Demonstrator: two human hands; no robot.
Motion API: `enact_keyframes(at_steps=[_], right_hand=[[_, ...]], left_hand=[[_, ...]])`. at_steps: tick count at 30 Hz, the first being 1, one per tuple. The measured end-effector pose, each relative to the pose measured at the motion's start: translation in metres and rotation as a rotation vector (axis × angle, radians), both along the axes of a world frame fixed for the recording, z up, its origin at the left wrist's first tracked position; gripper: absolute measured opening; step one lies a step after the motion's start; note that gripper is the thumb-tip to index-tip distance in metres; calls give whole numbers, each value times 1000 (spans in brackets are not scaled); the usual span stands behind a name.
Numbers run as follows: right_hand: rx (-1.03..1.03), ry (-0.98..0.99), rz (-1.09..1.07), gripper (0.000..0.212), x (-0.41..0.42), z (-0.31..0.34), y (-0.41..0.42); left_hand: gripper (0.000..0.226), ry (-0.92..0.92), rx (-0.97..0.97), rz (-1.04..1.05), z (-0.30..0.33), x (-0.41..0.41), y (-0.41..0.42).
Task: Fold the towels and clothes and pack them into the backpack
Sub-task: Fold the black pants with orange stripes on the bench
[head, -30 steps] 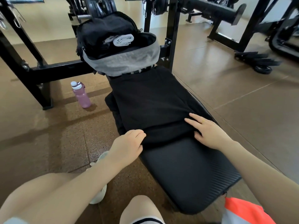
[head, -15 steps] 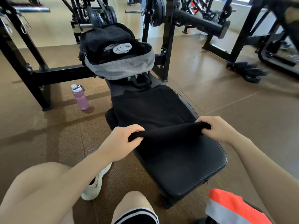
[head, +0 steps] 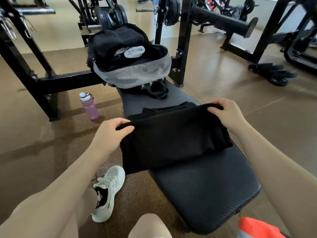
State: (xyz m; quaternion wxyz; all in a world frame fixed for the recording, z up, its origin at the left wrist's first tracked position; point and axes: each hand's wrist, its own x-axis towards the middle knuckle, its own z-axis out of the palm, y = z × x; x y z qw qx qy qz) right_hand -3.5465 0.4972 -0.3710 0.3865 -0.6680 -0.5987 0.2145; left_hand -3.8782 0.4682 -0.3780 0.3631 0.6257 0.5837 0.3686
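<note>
1. The left hand (head: 112, 133) pinches one end of a black garment's (head: 173, 140) raised fold; the right hand (head: 226, 114) grips the other end.
2. The plain, matte cloth drapes over the middle of a black padded bench (head: 205, 189).
3. At the bench's far end sits an open grey-and-black backpack (head: 135, 74) with a rolled grey towel (head: 134, 51) inside.
4. A pink bottle (head: 89, 107) stands on the brown gym floor (head: 257, 103), left of the bench.

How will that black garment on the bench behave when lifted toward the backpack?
Likely floppy: the black garment sags between the left hand and right hand pinching its fold. Probably light, since fingertip grips carry it. Its lower edge overhangs the bench, so it may unfold unless supported.
</note>
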Motion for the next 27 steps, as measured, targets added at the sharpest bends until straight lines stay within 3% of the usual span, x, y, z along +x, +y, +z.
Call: enact_keyframes(at_steps=[4, 9, 15, 17, 20, 22, 24, 27], right_hand=[[8, 42, -65, 12, -7, -5, 46], [-33, -49, -66, 11, -15, -18, 100], [-74, -198, -61, 18, -23, -63, 143], [-124, -346, -104, 24, -25, -76, 146], [51, -601, -211, 30, -36, -74, 139], [263, -576, -103, 29, -57, -59, 125], [334, -614, 188, 36, -81, -50, 103], [-52, -663, 552, 49, -106, -57, 73]], left_hand=[[13, -19, -2, 77, -3, -4, 46], [19, 32, -51, 196, -24, -7, 101], [25, 374, -86, 229, -63, -1, 133], [28, 460, -104, 239, -64, 4, 133], [39, 671, 164, 159, -54, 21, 123], [40, 689, 431, -53, -45, 39, 111], [52, 770, 517, -267, -49, 55, 102], [82, 892, 304, -407, -64, 60, 94]])
